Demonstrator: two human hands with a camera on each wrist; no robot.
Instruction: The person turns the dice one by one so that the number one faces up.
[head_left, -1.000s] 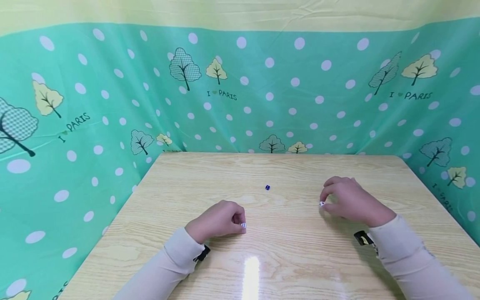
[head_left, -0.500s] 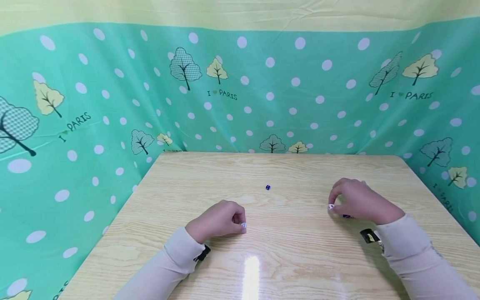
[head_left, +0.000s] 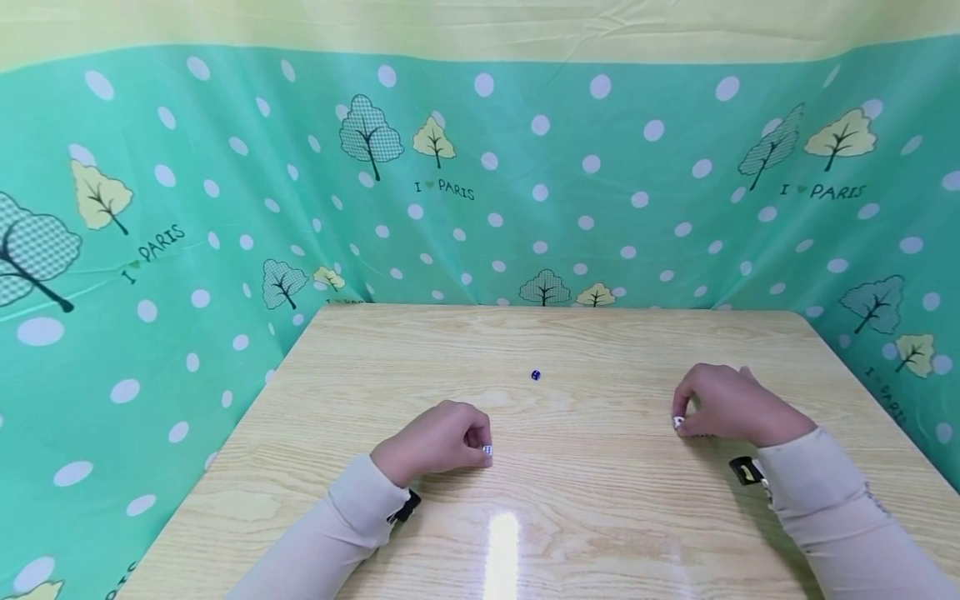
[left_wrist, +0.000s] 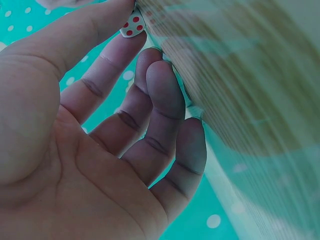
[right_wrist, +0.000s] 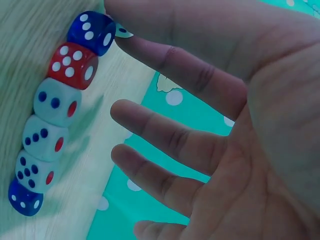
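Left of centre in the head view, my left hand (head_left: 438,442) pinches a white die (head_left: 487,450) between thumb and index finger, down at the tabletop. Red pips show on that die (left_wrist: 133,25) in the left wrist view. On the right, my right hand (head_left: 723,406) pinches another white die (head_left: 678,422), mostly covered by thumb and index finger. It sits against the end of a row of several dice in the right wrist view: a blue die (right_wrist: 91,33), a red die (right_wrist: 73,66), white dice (right_wrist: 57,101) and a far blue die (right_wrist: 25,198).
A lone dark blue die (head_left: 536,375) lies farther back on the wood-grain table (head_left: 585,492), between the hands. A green dotted curtain (head_left: 480,192) with printed trees hangs behind the table and along both sides.
My right hand has moved right and slightly toward me with its white die, up to the row of dice. My left hand and the lone blue die have stayed put.
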